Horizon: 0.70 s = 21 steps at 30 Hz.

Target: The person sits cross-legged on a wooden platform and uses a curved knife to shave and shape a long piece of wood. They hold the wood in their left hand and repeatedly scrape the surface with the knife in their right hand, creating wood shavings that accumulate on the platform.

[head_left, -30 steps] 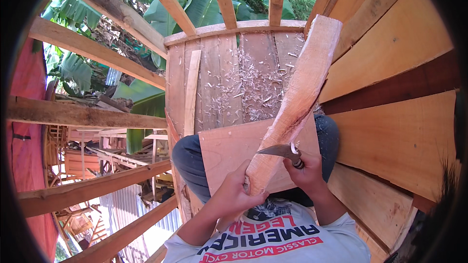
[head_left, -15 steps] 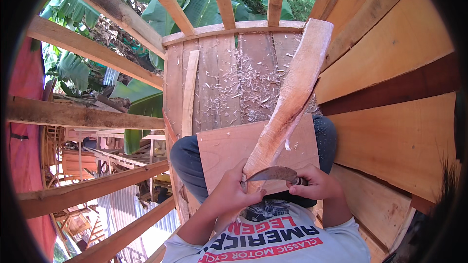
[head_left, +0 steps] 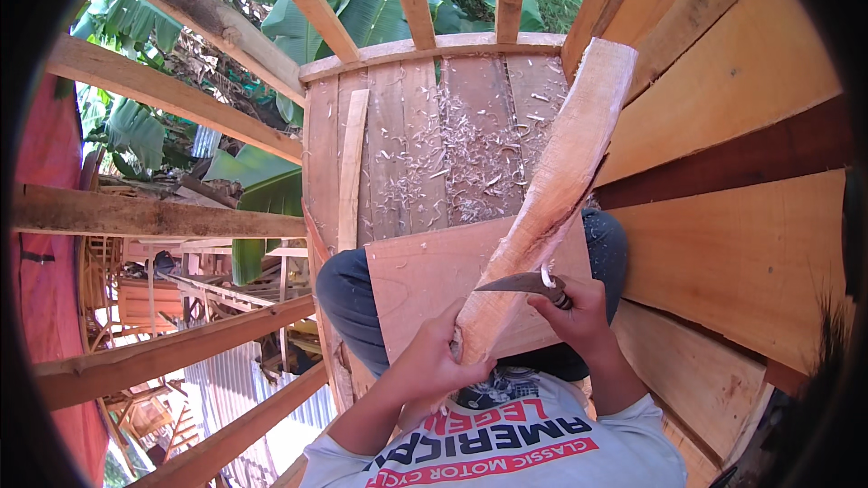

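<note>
A long, rough-cut piece of wood (head_left: 556, 181) slants from my lap up to the far right, with a dark crack along its right side. My left hand (head_left: 438, 348) is closed around its near end. In my right hand (head_left: 574, 312) is the handle of a knife with a short curved blade (head_left: 515, 283), which lies across the wood with its tip pointing left. A pale curled shaving (head_left: 546, 273) stands by the blade near the wood's right edge. Beneath the wood, a flat board (head_left: 420, 276) rests over my legs.
Wood shavings (head_left: 479, 158) are scattered over the plank floor (head_left: 380, 181). A narrow wooden strip (head_left: 353, 172) lies at its left. Slatted railings (head_left: 163, 212) stand on the left and far side, and a plank wall (head_left: 732, 253) rises close on the right.
My right hand and the knife have moved up and away from my left hand along the wood. The wood's far end has shifted slightly right.
</note>
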Each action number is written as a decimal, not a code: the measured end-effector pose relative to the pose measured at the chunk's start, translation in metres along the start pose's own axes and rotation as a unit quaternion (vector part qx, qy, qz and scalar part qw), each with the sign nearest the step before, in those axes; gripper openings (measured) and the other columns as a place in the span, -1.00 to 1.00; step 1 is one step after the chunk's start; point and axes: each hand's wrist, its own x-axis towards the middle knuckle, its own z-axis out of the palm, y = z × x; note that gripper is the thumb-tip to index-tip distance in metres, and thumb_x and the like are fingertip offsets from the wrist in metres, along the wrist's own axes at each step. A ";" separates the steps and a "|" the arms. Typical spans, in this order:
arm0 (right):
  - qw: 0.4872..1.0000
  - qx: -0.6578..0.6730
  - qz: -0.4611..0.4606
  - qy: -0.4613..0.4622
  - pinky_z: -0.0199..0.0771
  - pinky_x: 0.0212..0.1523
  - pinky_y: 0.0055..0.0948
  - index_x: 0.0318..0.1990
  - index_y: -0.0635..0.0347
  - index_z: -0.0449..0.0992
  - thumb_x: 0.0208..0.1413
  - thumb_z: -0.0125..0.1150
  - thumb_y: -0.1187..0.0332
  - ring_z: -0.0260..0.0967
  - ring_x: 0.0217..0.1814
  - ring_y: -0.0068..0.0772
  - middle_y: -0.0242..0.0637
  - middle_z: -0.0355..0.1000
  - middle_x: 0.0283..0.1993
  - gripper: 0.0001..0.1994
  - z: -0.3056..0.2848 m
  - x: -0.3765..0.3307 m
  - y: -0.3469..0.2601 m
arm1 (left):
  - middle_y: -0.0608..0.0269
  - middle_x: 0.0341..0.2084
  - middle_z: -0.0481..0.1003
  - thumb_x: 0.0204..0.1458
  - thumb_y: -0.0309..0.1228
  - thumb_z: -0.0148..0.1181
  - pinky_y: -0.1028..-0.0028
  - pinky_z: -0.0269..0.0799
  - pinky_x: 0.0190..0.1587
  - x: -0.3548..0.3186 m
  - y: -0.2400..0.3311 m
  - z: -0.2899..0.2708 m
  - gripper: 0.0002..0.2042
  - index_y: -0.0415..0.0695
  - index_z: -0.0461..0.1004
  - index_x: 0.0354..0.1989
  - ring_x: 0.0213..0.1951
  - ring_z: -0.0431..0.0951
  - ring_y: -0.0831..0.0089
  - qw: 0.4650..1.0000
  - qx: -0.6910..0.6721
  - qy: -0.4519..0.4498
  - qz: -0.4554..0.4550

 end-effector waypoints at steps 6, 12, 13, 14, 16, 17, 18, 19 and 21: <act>0.986 -0.043 0.021 0.159 0.17 -0.64 -0.49 -0.46 0.30 0.49 0.00 0.29 0.39 0.13 -0.71 -0.49 -0.24 0.20 -0.71 -0.84 -0.018 0.017 0.019 | 0.01 -0.13 0.46 -0.24 -0.36 0.35 0.44 0.26 0.05 -0.005 -0.013 0.003 -0.31 -0.32 0.22 0.12 -0.04 0.44 0.36 0.997 0.021 0.026 0.068; 0.969 0.134 0.136 -0.158 0.13 -0.61 -0.57 -0.49 0.27 0.50 -0.02 0.32 0.38 0.11 -0.65 -0.69 -0.45 0.20 -0.72 -0.84 -0.020 -0.007 -0.002 | 0.04 -0.13 0.46 -0.24 -0.36 0.36 0.46 0.25 0.06 -0.004 -0.004 -0.004 -0.32 -0.31 0.24 0.11 -0.04 0.43 0.37 0.999 0.019 0.027 0.029; 0.966 0.141 0.138 -0.169 0.12 -0.61 -0.58 -0.49 0.26 0.50 -0.02 0.32 0.39 0.10 -0.63 -0.71 -0.48 0.21 -0.71 -0.84 -0.021 -0.007 0.000 | 0.04 -0.14 0.46 -0.24 -0.36 0.36 0.46 0.26 0.05 -0.005 -0.003 -0.004 -0.33 -0.31 0.24 0.11 -0.04 0.43 0.37 0.999 0.016 0.026 0.028; 0.962 0.149 0.140 -0.180 0.12 -0.61 -0.59 -0.50 0.26 0.50 -0.02 0.32 0.39 0.10 -0.62 -0.74 -0.51 0.21 -0.71 -0.84 -0.024 -0.007 0.004 | 0.04 -0.14 0.46 -0.24 -0.37 0.36 0.46 0.26 0.04 -0.007 -0.002 -0.002 -0.33 -0.31 0.24 0.10 -0.05 0.43 0.37 0.999 0.014 0.024 0.026; 0.957 0.173 0.134 -0.192 0.11 -0.60 -0.61 -0.52 0.27 0.49 -0.02 0.32 0.39 0.10 -0.60 -0.77 -0.53 0.22 -0.70 -0.83 -0.027 -0.006 0.006 | 0.05 -0.11 0.45 -0.26 -0.37 0.37 0.45 0.25 0.06 -0.007 -0.003 0.001 -0.30 -0.32 0.22 0.12 -0.03 0.42 0.38 1.000 -0.005 0.018 0.014; 0.955 0.188 0.126 -0.194 0.11 -0.60 -0.61 -0.53 0.28 0.48 -0.03 0.32 0.39 0.10 -0.60 -0.77 -0.52 0.22 -0.70 -0.82 -0.027 -0.006 0.004 | 0.07 -0.07 0.43 -0.28 -0.37 0.38 0.44 0.23 0.09 -0.007 -0.003 0.003 -0.26 -0.32 0.21 0.14 0.01 0.39 0.39 1.000 -0.021 0.014 0.003; 0.952 0.203 0.117 -0.196 0.12 -0.60 -0.61 -0.54 0.29 0.48 -0.03 0.33 0.38 0.10 -0.60 -0.77 -0.51 0.23 -0.70 -0.81 -0.027 -0.006 0.004 | 0.09 -0.04 0.42 -0.30 -0.37 0.39 0.43 0.20 0.11 -0.007 -0.004 0.004 -0.23 -0.32 0.19 0.16 0.04 0.37 0.41 0.999 -0.037 0.011 -0.007; 0.952 0.207 0.106 -0.199 0.12 -0.60 -0.61 -0.54 0.30 0.47 -0.03 0.33 0.38 0.09 -0.60 -0.77 -0.51 0.23 -0.70 -0.80 -0.027 -0.008 0.004 | 0.09 -0.04 0.42 -0.30 -0.38 0.39 0.43 0.21 0.10 -0.005 -0.006 0.004 -0.24 -0.32 0.20 0.16 0.03 0.38 0.41 1.000 -0.023 0.015 -0.003; 0.951 0.215 0.082 -0.207 0.12 -0.60 -0.61 -0.53 0.32 0.47 -0.03 0.33 0.38 0.09 -0.60 -0.77 -0.51 0.23 -0.70 -0.79 -0.019 -0.010 0.000 | 0.09 -0.05 0.43 -0.31 -0.39 0.39 0.44 0.24 0.09 -0.003 -0.012 0.001 -0.25 -0.32 0.21 0.15 0.01 0.39 0.41 1.000 0.006 0.025 0.005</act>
